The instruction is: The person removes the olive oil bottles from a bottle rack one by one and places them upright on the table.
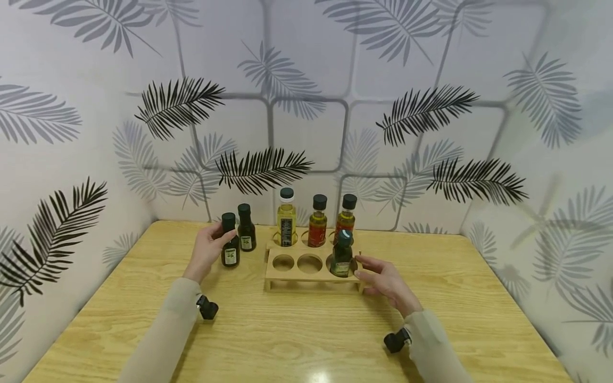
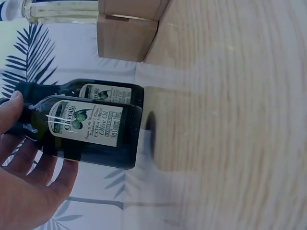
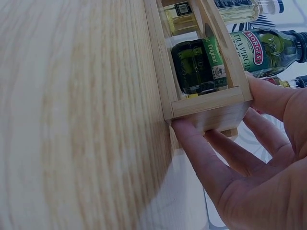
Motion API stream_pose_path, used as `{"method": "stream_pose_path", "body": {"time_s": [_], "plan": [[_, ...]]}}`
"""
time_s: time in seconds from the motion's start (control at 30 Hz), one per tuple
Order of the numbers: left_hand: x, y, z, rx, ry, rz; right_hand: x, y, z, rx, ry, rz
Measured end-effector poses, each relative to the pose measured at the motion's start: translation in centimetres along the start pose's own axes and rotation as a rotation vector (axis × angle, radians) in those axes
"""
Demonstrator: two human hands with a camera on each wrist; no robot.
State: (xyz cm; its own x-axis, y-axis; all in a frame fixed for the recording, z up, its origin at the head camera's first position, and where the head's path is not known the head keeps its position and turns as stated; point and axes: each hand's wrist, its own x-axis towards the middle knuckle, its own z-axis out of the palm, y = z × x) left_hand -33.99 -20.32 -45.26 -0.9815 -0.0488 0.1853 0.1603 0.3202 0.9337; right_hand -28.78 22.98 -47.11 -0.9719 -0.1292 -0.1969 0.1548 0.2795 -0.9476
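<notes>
My left hand [image 1: 209, 247] grips a dark olive oil bottle [image 2: 91, 125] by its neck. The bottle is upright at the left of the table, and a small shadow lies by its base. A second dark olive oil bottle [image 1: 246, 236] stands just behind it. On the right, the fairly straight fingers of my right hand [image 1: 388, 282] touch the end of a two-tier wooden bottle rack [image 1: 297, 276]. A green Borges olive oil bottle [image 3: 261, 50] sits in the front tier's right hole, beside that hand. The other two front holes hold no bottle.
The rack's back row holds a pale yellow oil bottle [image 1: 286, 221] at left and two red-labelled bottles, the middle one [image 1: 317, 223] and the right one [image 1: 348, 213]. A leaf-patterned wall [image 1: 306, 133] rises behind the wooden table [image 1: 287, 330].
</notes>
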Motion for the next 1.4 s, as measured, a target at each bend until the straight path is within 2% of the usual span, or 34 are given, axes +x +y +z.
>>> {"method": "stream_pose_path", "body": {"time_s": [0.17, 0.2, 0.4, 0.43, 0.57, 1.0, 1.2, 1.4], "plan": [[0.2, -0.8, -0.2, -0.038, 0.019, -0.025, 0.0, 0.1, 0.2, 0.005, 0.006, 0.004], [0.0, -0.5, -0.3, -0.050, 0.021, -0.034, 0.0, 0.1, 0.2, 0.002, 0.007, 0.002], [0.6, -1.1, -0.6, -0.082, 0.027, -0.043, -0.1, 0.1, 0.1, -0.005, 0.012, -0.001], [0.9, -1.6, -0.6, -0.081, 0.031, -0.037, -0.1, 0.0, 0.1, -0.004, 0.014, -0.001], [1.2, -1.7, -0.8, -0.067, 0.043, -0.031, -0.1, 0.0, 0.1, -0.009, 0.011, -0.010], [2.0, -2.0, -1.0, 0.023, 0.038, -0.096, 0.0, 0.2, 0.1, 0.000, 0.015, -0.013], [2.4, -2.4, -1.2, 0.051, 0.075, -0.075, 0.0, 0.3, 0.1, 0.010, 0.012, -0.013], [2.8, -2.6, -1.2, 0.038, 0.093, -0.047, -0.1, 0.2, 0.2, 0.004, 0.010, -0.006]]}}
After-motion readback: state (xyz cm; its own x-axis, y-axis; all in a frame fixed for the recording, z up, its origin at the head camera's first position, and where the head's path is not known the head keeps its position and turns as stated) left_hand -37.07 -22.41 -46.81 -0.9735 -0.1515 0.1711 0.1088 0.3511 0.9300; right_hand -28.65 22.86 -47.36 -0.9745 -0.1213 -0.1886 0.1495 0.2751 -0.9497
